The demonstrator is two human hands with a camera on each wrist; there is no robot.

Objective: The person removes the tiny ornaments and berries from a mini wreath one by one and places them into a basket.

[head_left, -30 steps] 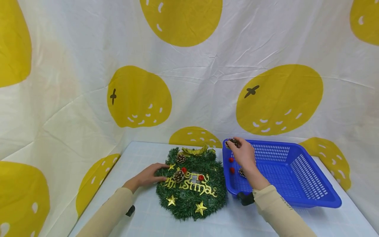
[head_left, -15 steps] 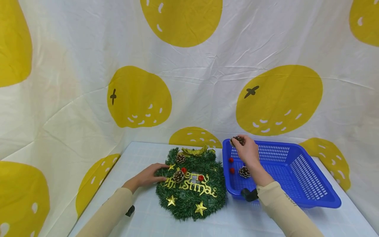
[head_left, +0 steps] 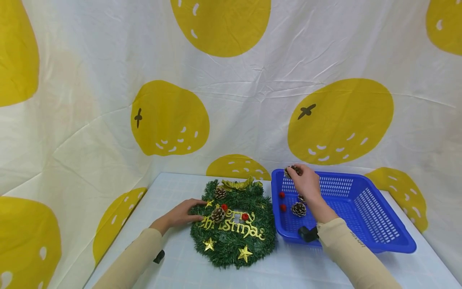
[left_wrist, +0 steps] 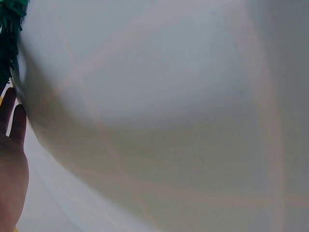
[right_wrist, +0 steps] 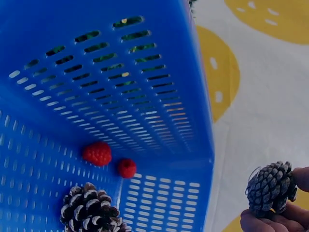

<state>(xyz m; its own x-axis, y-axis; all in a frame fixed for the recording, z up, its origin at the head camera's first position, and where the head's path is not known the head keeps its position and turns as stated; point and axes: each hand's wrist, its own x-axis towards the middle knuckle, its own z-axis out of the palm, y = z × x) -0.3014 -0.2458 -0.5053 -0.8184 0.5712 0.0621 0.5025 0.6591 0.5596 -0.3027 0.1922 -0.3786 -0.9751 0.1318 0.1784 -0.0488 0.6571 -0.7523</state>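
Observation:
Above the back left part of the blue basket (head_left: 375, 208), my right hand (head_left: 306, 185) pinches a pine cone (right_wrist: 271, 189) between thumb and fingers. Another pine cone (head_left: 298, 209) lies in the basket beside two red berries (right_wrist: 97, 153); part of one more cone shows behind the wrist. My left hand (head_left: 182, 213) rests its fingers on the left edge of a green wreath (head_left: 231, 253). On the wreath are gold "Merry Christmas" lettering (head_left: 238, 228), gold stars (head_left: 244, 253), two pine cones (head_left: 217, 215) and red berries (head_left: 245, 217). In the left wrist view, only part of the left hand shows.
The wreath lies flat on a pale cloth-covered table (head_left: 177, 261), close to the basket's left wall. A gold bow (head_left: 238, 184) sits at the wreath's top. Behind the table hangs a white curtain (head_left: 245, 120) with yellow fruit prints.
My right hand has moved to the right with the pine cone, farther over the basket, uncovering the pine cone inside. My left hand and the wreath have stayed in place.

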